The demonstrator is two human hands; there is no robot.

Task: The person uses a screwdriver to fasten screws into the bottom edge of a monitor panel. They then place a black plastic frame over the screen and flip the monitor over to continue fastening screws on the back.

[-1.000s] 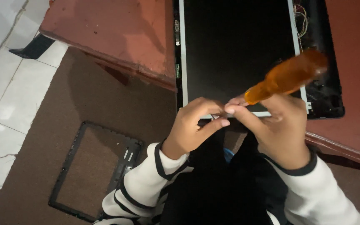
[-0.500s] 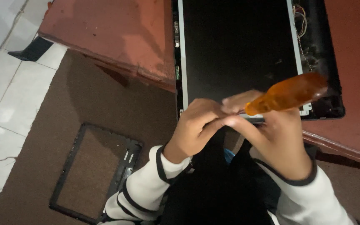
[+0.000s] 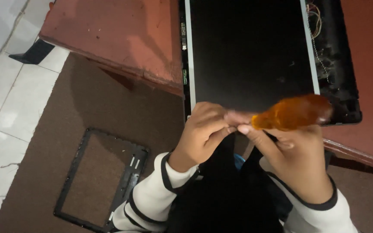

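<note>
My right hand [image 3: 296,162] grips a screwdriver with a translucent orange handle [image 3: 292,113], the handle pointing up to the right. My left hand [image 3: 203,131] has its fingers pinched at the screwdriver's tip end, touching my right fingertips; the tip itself is hidden. Both hands hover over the near edge of a dark laptop screen panel [image 3: 249,49] with a silver rim, lying in its black lid [image 3: 339,64] on a reddish wooden table [image 3: 113,36]. Thin wires show at the lid's right side.
A black plastic screen bezel frame [image 3: 98,179] lies on the brown carpet [image 3: 91,108] at lower left. White floor tiles [image 3: 1,99] run along the left. A dark flat object [image 3: 35,51] lies by the table's left corner.
Both hands have drawn back toward me, off the panel's near edge. The orange handle has tilted lower and flatter. My left fingers stay pinched at the tip.
</note>
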